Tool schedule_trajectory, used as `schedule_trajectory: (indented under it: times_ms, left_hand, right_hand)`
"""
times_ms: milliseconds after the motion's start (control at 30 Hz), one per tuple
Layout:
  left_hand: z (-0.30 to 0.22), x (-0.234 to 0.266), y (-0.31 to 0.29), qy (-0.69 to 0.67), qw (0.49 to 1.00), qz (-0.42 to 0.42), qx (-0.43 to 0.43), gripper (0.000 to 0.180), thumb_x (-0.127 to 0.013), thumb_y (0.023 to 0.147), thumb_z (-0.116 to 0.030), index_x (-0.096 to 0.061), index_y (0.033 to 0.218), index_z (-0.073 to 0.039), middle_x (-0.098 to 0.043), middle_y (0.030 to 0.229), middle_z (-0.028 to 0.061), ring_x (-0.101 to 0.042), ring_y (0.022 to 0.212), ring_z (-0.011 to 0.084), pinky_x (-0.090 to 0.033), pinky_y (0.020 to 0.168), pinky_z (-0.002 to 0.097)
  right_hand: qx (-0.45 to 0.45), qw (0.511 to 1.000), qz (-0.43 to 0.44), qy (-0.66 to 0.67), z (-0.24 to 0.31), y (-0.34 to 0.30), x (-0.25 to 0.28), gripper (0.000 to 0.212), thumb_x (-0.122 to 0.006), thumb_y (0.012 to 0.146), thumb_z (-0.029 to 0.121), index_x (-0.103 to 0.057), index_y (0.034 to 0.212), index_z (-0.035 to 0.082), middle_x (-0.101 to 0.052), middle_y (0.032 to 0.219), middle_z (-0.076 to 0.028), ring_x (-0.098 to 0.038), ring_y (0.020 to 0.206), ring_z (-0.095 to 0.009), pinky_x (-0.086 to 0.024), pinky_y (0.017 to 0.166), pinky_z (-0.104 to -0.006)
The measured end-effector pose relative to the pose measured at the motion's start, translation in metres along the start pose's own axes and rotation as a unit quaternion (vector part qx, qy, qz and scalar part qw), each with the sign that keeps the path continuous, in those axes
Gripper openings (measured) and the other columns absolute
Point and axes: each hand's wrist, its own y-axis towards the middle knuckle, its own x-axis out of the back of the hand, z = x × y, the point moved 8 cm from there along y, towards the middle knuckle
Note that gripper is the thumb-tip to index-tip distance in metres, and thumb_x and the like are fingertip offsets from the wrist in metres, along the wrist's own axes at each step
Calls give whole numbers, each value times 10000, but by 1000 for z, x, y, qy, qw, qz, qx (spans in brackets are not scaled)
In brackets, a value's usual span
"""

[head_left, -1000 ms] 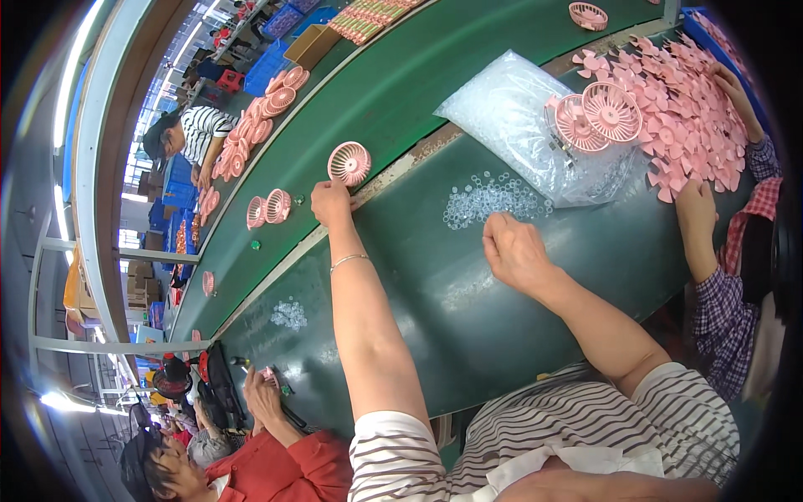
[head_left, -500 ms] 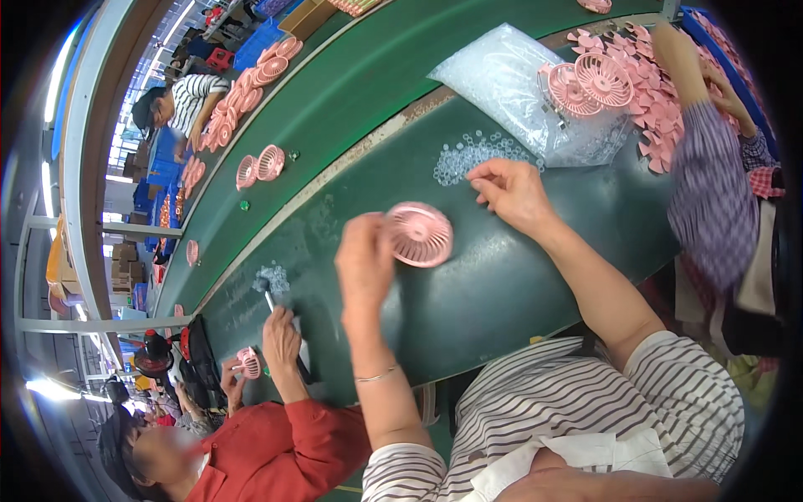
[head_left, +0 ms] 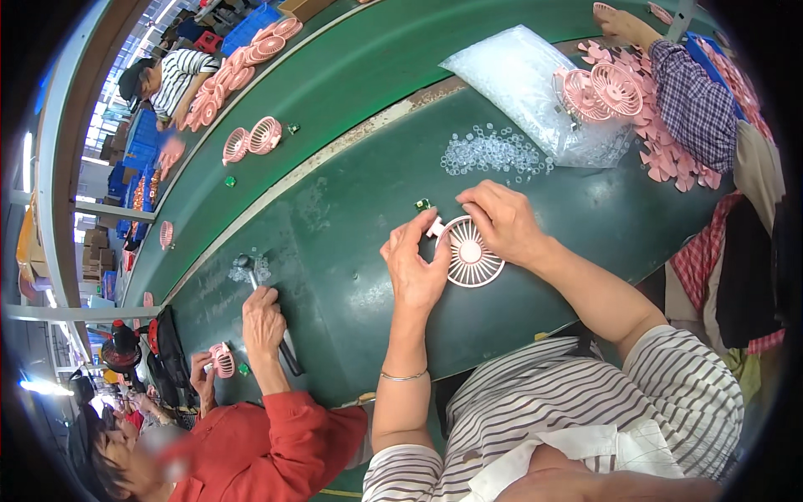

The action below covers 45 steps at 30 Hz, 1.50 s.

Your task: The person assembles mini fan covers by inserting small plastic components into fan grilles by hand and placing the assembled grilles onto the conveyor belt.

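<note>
Hands hold one pink fan grille (head_left: 471, 252): left hand (head_left: 416, 269) and right hand (head_left: 500, 220) both close on its rim; clear plastic bag (head_left: 527, 79) holds small clear rings.

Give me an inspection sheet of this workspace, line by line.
Surface: dark green bench top beside a green conveyor belt.
Job's things: round pink plastic fan grille, held between left hand and right hand.
Clutter: pile of small clear plastic rings; clear plastic bag; pink fan blades.
Grippers: both hands grip the grille.
Cables: nothing seen.
Surroundings: co-worker in red sleeve at left; blue crates.
</note>
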Motion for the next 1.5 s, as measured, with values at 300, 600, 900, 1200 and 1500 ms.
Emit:
schedule_trajectory:
  times_ms: [300,600,900,1200,1500]
  left_hand:
    - [14,-10,-2,-142,987,-7,79,258,-642,777,-35,-589,1027,3,-644,900,61,-590,817,111,-466,774,244]
    - [19,-15,-2,-204,975,-5,85,229,-638,788,-17,-570,1003,26,-637,911,61,-583,831,101,-465,776,231]
    - [18,-11,-7,-172,979,-53,96,214,-694,752,-27,-569,923,2,-627,837,37,-556,734,71,-461,692,207]
    - [17,-7,-6,-131,985,-62,90,206,-711,744,-49,-570,888,-6,-626,801,29,-554,707,70,-460,674,210]
    - [20,-9,-5,-209,967,-29,140,214,-692,749,-37,-573,918,16,-635,826,58,-573,739,87,-464,708,218]
  right_hand:
    - [-31,999,-4,13,-7,1,1,81,-560,792,-10,-567,872,-2,-594,794,-125,-598,687,-278,-469,584,-348]
    - [-35,999,-9,8,-9,-2,0,80,-564,798,8,-570,878,1,-605,806,-127,-609,687,-282,-476,577,-352]
    - [-37,999,-4,4,-5,-2,1,63,-565,803,49,-543,858,26,-604,797,-118,-603,709,-304,-482,590,-387]
    - [-52,999,3,3,-7,-2,-2,68,-566,802,56,-543,855,21,-606,808,-119,-605,728,-306,-484,604,-391]
    - [-139,988,9,67,-21,-3,2,72,-589,796,10,-615,860,-9,-569,775,-83,-569,619,-181,-453,546,-281]
